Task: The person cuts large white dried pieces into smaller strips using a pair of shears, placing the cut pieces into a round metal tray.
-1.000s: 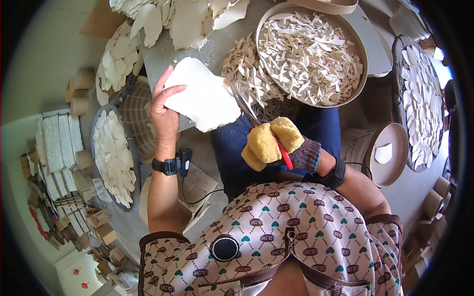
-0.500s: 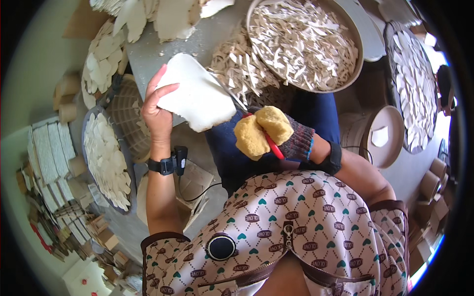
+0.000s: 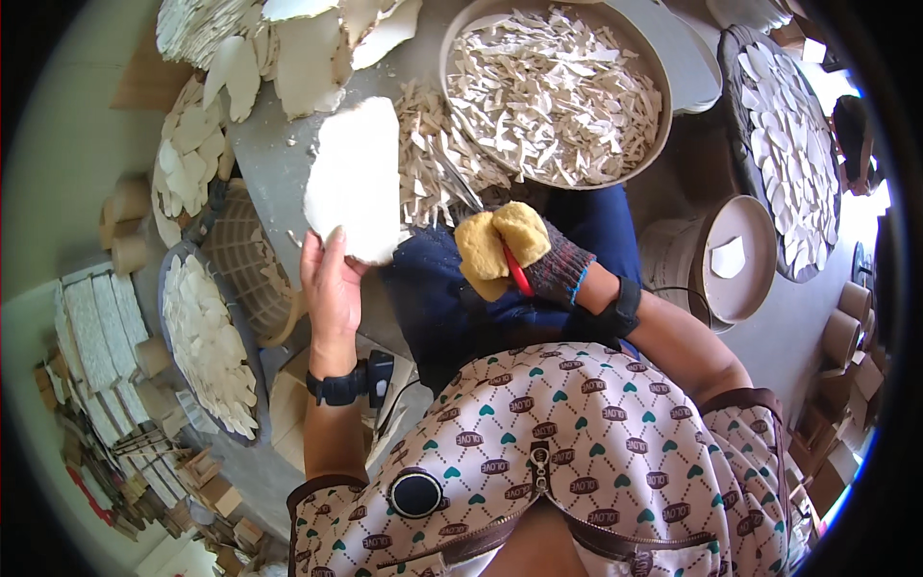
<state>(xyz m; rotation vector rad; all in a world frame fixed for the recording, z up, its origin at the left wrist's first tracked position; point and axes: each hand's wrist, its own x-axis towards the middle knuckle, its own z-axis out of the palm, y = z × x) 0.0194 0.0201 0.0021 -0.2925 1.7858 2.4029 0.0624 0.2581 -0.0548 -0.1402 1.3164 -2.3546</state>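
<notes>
My left hand [image 3: 333, 288] pinches the lower edge of a flat, white, irregular piece [image 3: 356, 183], thumb on its face and fingers partly behind. Its material cannot be told for sure. In my right hand [image 3: 562, 269], which wears a dark knitted glove, is a pair of red-handled scissors [image 3: 517, 272]. Thick yellow foam padding [image 3: 519, 227] wraps the handles and hides most of my fingers. The blades point up and left over a heap of pale cut strips [image 3: 423, 130], apart from the white piece.
A large round tray [image 3: 663, 120] full of strips sits on the grey table [image 3: 264, 144]. More pale pieces [image 3: 308, 58] lie at the far left. Round racks of pieces [image 3: 207, 337] stand left and right [image 3: 784, 154]. A woven basket [image 3: 240, 236] and a drum [image 3: 745, 288] flank my legs.
The white piece has turned more upright and shifted left. My left hand's grip has gone from its left side to its lower edge. The scissors have come away from its edge.
</notes>
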